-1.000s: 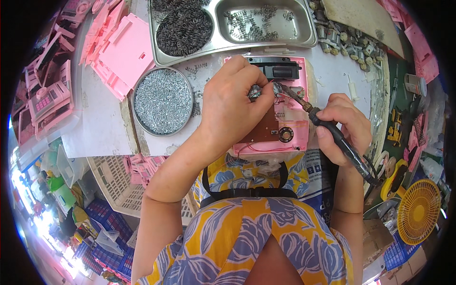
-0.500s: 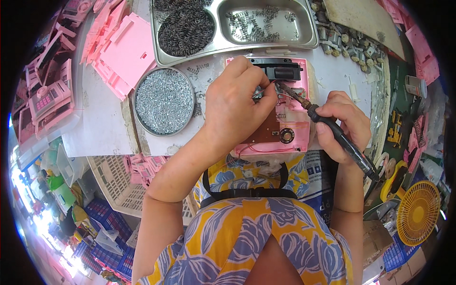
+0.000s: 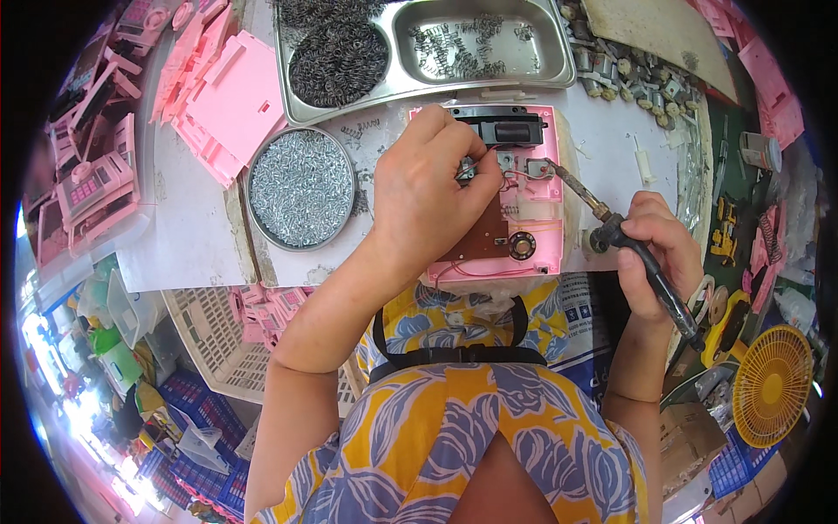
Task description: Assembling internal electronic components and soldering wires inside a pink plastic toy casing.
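Observation:
My right hand [image 3: 661, 249] grips a soldering iron [image 3: 625, 237] by its black handle. The iron's dark tip points up and left, beside a small metal motor-like part at the right side of an open pink plastic housing [image 3: 548, 229]. Over the housing's left half, my left hand [image 3: 436, 188] is closed in a pinch near thin red wires [image 3: 515, 176]; what its fingertips hold is too small to make out. The housing carries a black part [image 3: 511, 131] along its far end, a brown circuit board [image 3: 476, 237] and a small round speaker [image 3: 522, 245]. My left hand hides part of the board.
Left of the housing stands a round tin [image 3: 301, 188] of small screws. Behind lies a metal tray [image 3: 393, 87] of springs. Pink panels [image 3: 231, 105] pile at the left, small motors [image 3: 650, 83] at the far right. A yellow fan [image 3: 771, 384] stands at the right, a plastic crate [image 3: 214, 345] below the table.
My right hand has drawn the soldering iron to the right, and its tip has left the spot by my left fingertips. My left hand stays pinched at nearly the same place.

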Demonstrator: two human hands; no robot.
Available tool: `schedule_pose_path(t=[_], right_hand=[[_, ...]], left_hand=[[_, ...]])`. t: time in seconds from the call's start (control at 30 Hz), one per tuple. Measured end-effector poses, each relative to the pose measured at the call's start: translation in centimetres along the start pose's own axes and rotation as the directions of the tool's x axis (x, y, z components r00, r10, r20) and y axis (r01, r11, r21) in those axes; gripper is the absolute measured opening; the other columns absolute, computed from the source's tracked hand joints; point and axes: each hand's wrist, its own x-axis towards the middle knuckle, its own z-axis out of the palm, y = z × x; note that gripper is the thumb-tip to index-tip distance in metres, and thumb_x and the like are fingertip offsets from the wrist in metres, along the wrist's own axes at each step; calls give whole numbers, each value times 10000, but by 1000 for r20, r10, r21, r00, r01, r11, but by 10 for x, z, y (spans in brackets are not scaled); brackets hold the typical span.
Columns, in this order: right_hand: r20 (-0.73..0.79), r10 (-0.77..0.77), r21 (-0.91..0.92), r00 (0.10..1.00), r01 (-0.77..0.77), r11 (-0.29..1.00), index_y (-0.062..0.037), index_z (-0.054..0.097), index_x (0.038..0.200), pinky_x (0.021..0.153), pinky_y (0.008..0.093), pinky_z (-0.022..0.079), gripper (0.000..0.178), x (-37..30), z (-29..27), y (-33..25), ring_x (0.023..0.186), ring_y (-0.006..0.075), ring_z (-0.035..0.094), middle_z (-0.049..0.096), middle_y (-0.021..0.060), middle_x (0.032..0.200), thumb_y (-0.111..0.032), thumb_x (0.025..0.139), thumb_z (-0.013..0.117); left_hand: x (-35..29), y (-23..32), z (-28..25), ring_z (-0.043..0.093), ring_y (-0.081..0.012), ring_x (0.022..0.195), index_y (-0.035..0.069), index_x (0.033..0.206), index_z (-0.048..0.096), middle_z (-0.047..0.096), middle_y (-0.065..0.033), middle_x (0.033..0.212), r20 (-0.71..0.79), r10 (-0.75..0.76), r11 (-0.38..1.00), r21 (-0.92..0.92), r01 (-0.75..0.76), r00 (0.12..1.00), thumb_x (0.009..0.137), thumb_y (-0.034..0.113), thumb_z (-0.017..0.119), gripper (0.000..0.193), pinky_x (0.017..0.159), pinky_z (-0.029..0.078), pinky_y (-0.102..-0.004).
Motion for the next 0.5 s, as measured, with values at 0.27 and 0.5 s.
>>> schedule_pose_path(t=[0.27,0.5], right_hand=[[-7,33,-16,999,-34,999,43,655,987,660,353,430,230,1,-3,-1,651,195,521,593,91,743,-37,779,714],[-81,39,-10,996,-40,999,49,639,1027,704,341,418,252,-12,-21,-1,709,207,522,600,104,795,-30,794,695]], left_hand=[[-1,3,-3,599,-254,649,55,784,634,571,-82,820,17,-23,999,25,22,1000,762,64,782,150,567,505,-369],[-11,40,-19,588,-220,629,58,943,664,576,-71,871,225,42,998,-45,-32,973,760,105,821,246,561,505,-358]])
